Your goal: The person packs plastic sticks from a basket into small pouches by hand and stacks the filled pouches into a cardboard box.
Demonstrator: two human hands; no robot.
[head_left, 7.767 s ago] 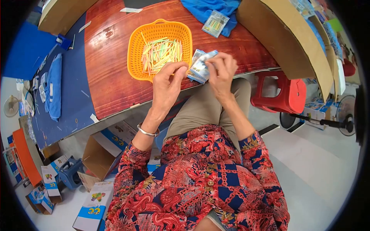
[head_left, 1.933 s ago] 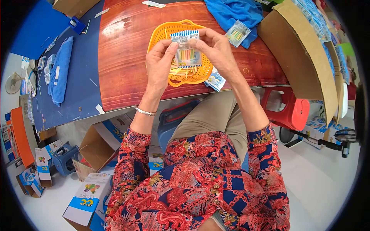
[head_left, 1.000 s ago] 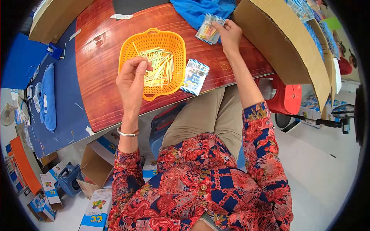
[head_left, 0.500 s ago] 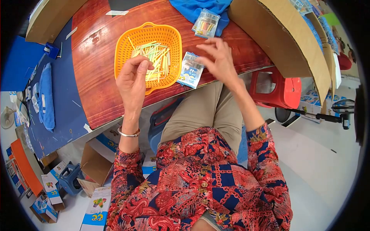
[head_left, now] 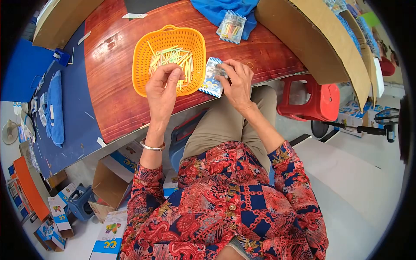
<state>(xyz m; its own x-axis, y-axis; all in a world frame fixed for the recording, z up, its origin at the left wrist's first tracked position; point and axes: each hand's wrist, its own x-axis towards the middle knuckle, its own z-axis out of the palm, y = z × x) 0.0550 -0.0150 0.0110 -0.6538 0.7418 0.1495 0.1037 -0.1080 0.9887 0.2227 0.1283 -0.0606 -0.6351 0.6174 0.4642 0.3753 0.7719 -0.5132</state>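
Partly beneath the right hand (head_left: pixel 238 84) lies a blue-and-white packet (head_left: pixel 209 85).

Desk (head_left: pixel 112 78): glossy red-brown wood grain, dark blue section (head_left: pixel 76 117) at left. On it: orange basket (head_left: pixel 136 65) near front edge, packet (head_left: pixel 211 84) just right of it, blue cloth (head_left: pixel 209 6) farther back, second packet (head_left: pixel 232 27) partly over cloth, tape strips (head_left: pixel 134 16), cartons (head_left: pixel 299 43) both sides; folded blue towel (head_left: pixel 54 112) on blue section, small scraps around it
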